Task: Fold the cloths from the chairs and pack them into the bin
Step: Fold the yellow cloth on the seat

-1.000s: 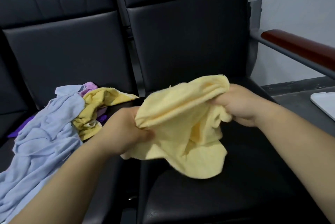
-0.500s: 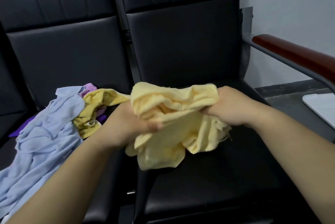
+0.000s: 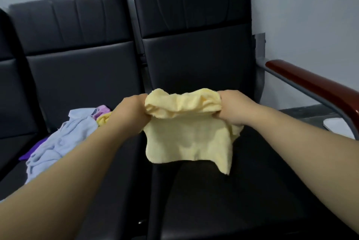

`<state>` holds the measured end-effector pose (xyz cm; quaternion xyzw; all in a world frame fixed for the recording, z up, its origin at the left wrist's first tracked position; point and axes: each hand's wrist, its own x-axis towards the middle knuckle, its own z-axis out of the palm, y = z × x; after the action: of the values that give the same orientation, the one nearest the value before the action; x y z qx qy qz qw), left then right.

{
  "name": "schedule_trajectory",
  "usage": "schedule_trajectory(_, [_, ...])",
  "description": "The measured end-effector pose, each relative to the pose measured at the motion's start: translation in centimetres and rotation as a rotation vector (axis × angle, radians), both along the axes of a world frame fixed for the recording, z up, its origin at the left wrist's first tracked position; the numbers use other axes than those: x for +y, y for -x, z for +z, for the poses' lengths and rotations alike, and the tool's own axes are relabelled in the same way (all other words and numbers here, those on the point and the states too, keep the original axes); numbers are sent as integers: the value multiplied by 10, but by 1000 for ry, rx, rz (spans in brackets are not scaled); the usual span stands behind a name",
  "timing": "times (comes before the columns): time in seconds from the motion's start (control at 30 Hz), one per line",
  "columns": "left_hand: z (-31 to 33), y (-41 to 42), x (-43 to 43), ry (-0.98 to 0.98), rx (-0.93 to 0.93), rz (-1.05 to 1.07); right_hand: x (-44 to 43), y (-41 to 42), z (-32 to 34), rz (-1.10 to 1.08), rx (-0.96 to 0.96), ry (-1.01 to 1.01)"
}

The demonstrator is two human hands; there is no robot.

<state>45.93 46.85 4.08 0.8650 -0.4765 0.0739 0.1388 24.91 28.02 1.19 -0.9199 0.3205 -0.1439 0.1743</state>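
No lettering, label, brand mark, number or sign can be read on the yellow cloth (image 3: 186, 138), the heap of cloths (image 3: 58, 142), the black chairs (image 3: 194, 55) or the wall (image 3: 301, 16).

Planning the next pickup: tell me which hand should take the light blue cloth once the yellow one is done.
Left, probably. The left hand grips the yellow cloth on the side nearest the light blue cloth, which lies on the neighbouring seat. The right hand grips the far end.
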Motion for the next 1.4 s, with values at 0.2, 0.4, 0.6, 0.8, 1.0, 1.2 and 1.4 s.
schedule_trajectory(0.2, [28, -14, -11, 154, -260, -43, -9, -3, 28, -31, -223, 192])
schedule_trajectory(0.4, [-22, -11, -7, -103, -207, -113, -2, 19, -22, 48, -25, 238])
schedule_trajectory(0.6, [-126, -8, 0, -383, 274, -174, -5, 33, -104, 18, 248, -241])
schedule_trajectory(0.8, [-120, -15, 1, -251, 542, -187, -8, 35, -77, 59, 372, -507])
schedule_trajectory(1.0, [-134, -3, -9, -232, 450, -176, -3, 33, -91, -65, 281, -252])
schedule_trajectory(1.2, [-130, -3, 1, -346, 609, -186, 9, 35, -90, -65, 323, -324])
schedule_trajectory(1.4, [-117, 3, 35, -711, 1182, -245, 19, 60, -83, 66, 414, -1004])
